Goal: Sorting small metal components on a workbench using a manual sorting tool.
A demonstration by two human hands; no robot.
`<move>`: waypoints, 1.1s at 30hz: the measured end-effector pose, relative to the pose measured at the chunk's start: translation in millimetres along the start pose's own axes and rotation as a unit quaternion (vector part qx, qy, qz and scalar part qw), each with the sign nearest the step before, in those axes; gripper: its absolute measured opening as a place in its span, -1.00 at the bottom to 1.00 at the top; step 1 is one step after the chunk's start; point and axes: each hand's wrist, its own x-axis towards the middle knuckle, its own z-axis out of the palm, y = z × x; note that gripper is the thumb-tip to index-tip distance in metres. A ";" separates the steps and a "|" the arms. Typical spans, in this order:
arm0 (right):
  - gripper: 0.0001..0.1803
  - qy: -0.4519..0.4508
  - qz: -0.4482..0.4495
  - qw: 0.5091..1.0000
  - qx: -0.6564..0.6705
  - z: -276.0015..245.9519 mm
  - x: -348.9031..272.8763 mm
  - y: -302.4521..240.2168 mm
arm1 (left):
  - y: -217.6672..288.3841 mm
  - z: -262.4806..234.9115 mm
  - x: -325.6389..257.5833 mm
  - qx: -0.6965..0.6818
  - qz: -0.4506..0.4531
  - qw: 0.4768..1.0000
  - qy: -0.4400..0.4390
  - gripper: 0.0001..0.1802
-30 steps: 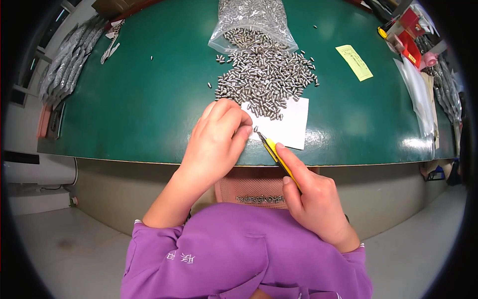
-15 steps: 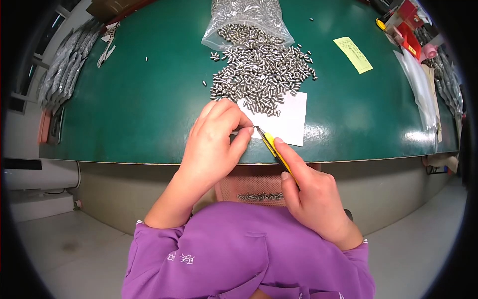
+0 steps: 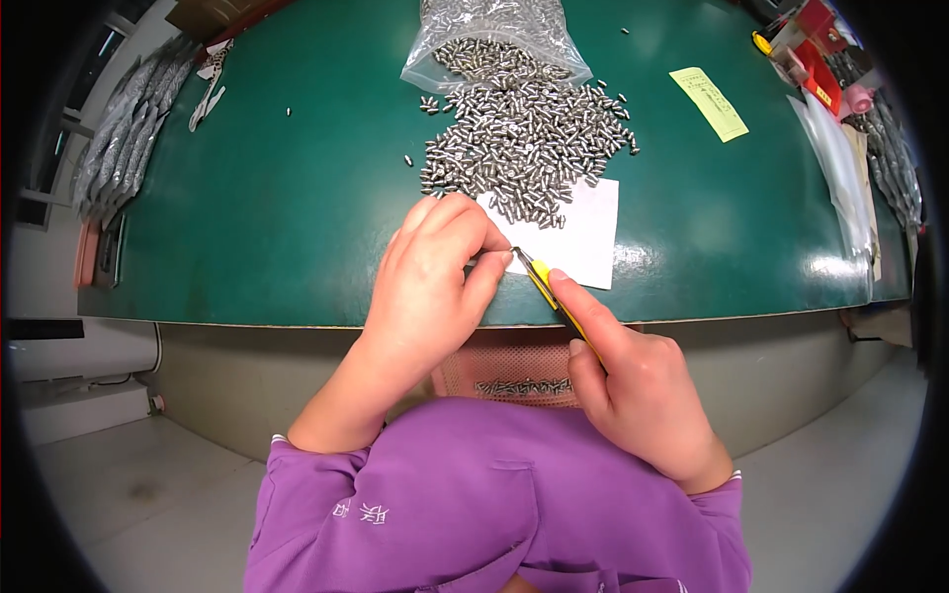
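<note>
My left hand point(image 3: 435, 267) is closed in a pinch above the near edge of the table, thumb against forefinger; what it holds is too small and hidden to make out. My right hand point(image 3: 638, 385) grips a yellow and black utility knife point(image 3: 550, 289), forefinger stretched along its top. The knife's tip meets my left fingertips. Just beyond, small pointed metal parts point(image 3: 524, 143) lie in a heap, spilling from the mouth of a clear plastic bag point(image 3: 494, 30). The heap's near end rests on a white sheet of paper point(image 3: 593, 237).
Below the table edge a pink mesh basket point(image 3: 455, 368) holds more metal parts. A yellow slip point(image 3: 710, 105) lies on the green table point(image 3: 297, 217) at right. Filled plastic bags point(image 3: 133, 128) stand at left; clear bags point(image 3: 840, 178) and a red box point(image 3: 822, 84) are at right.
Both hands and the knife have shifted slightly right in the picture, as have the heap and paper. The pinch and the knife grip look the same.
</note>
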 end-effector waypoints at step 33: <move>-0.28 0.063 -0.016 0.998 0.000 17.7 -7.4 6.4 | -0.5 -4.2 -5.7 -0.017 -0.020 0.999 0.027 -0.88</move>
